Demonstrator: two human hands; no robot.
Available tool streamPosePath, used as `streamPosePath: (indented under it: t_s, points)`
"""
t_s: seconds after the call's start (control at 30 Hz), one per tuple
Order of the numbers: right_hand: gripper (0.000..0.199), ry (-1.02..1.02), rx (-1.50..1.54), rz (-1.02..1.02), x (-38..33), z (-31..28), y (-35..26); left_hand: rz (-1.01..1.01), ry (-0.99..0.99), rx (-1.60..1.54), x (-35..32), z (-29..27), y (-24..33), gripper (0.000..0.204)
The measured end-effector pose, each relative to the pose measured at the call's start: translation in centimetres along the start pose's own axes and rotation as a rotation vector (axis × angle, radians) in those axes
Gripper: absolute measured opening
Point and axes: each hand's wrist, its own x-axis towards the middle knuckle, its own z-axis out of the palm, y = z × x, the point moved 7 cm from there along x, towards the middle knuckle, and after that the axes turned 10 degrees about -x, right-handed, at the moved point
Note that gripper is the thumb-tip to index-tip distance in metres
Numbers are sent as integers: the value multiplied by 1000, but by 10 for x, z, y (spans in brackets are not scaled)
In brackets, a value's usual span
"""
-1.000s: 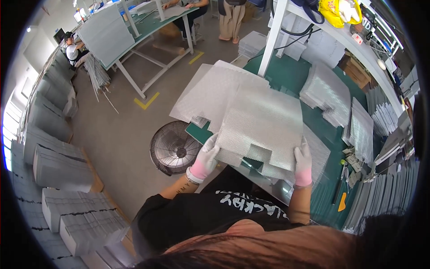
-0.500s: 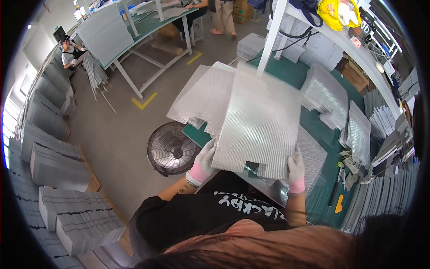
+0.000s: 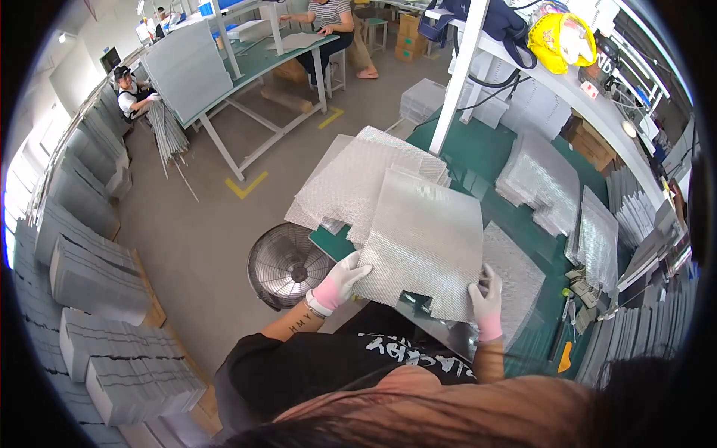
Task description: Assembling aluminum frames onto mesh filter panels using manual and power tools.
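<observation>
Between my two gloved hands is a silvery mesh sheet (image 3: 426, 235) with a notch in its near edge. My left hand (image 3: 342, 280) pinches its near left corner, thumb on top. Closed on the near right edge is my right hand (image 3: 487, 302), its fingers bent. Both gloves are white with pink cuffs. Beyond the held sheet, a pile of similar mesh sheets (image 3: 336, 183) overlaps the table's left edge. Another mesh sheet (image 3: 517, 272) lies on the green tabletop (image 3: 478, 168), partly hidden behind my right hand.
Stacks of mesh sheets (image 3: 539, 179) lie at the right, near metal clips and an orange-handled tool (image 3: 565, 357). A white post (image 3: 457, 82) rises from the table's far side. A round floor fan (image 3: 290, 265) stands at my left. Two people work farther off.
The held mesh sheet has come down and tilted flatter, its far edge now nearer me. Both hands keep their hold. My view has shifted slightly.
</observation>
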Motion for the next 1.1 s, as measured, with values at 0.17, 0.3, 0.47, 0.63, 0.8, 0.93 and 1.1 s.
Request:
streamPosePath:
  t_s: [0.17,0.3,0.47,0.63,0.8,0.93,1.1]
  points:
    - [64,-192,876,22,-1,5,-5,1,-90,-98,-1,8,-5,44]
    - [62,-104,856,-6,-9,-14,9,-21,-65,781,5,-9,14,29]
    - [59,53,962,-120,-21,-42,24,533,509,422,-18,-56,76,25]
    - [66,138,953,-120,-32,-53,51,105,94,273,-5,-61,53,25]
    - [68,154,970,-115,-36,-61,31,-330,-402,387,-23,-41,13,41]
    - [68,168,953,-130,-39,-62,25,-555,-267,400,-29,-92,15,38]
    - [67,184,898,-115,-40,-62,31,164,582,-429,-18,-205,21,48]
